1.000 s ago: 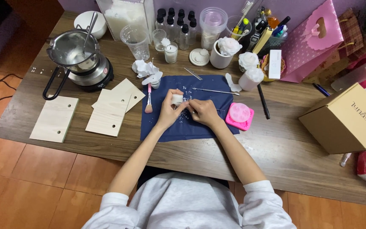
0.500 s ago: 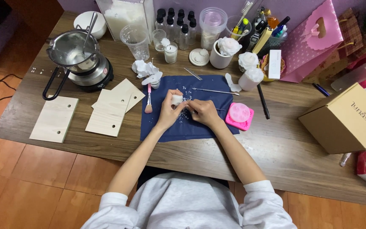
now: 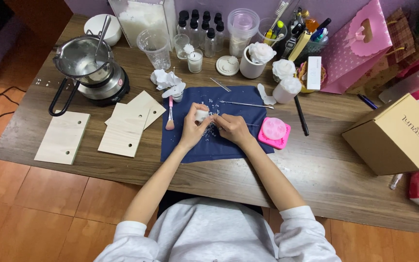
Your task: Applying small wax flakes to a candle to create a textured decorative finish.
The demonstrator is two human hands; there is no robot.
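White wax piece (image 3: pixel 201 115) is sitting pinched in the left hand (image 3: pixel 193 127), over the upper middle of the navy cloth (image 3: pixel 229 143), which serves as landmark for all positions below. Order: largest to smallest.

- Tabletop (image 3: pixel 326 179): wooden, carrying everything; the cloth is lying at its centre, probably to catch crumbs.
- Cardboard box (image 3: pixel 396 133): well to the right of the cloth, out of the working area.
- Metal pot (image 3: pixel 81 60) on a small hotplate (image 3: pixel 104 86): up and left of the cloth, well apart, likely keeping heat away from the hands.
- Wooden boards (image 3: pixel 124 127): just left of the cloth, one overlapping another; a third (image 3: pixel 63 137) farther left.
- Pink mould (image 3: pixel 274 131): overlapping the cloth's right edge, within reach of the right hand (image 3: pixel 232 128).
- Pink-handled brush (image 3: pixel 170 112): along the cloth's left edge, bristles toward the person.
- Long metal tool (image 3: pixel 246 104): lying across the cloth's upper part.
- White flakes (image 3: pixel 213 127): scattered on the cloth beneath the hands.

Hands: left hand is gripping the wax piece between fingertips, lifted slightly for access. Right hand is closed around something thin, tip meeting the piece; cannot tell what the thin item is.
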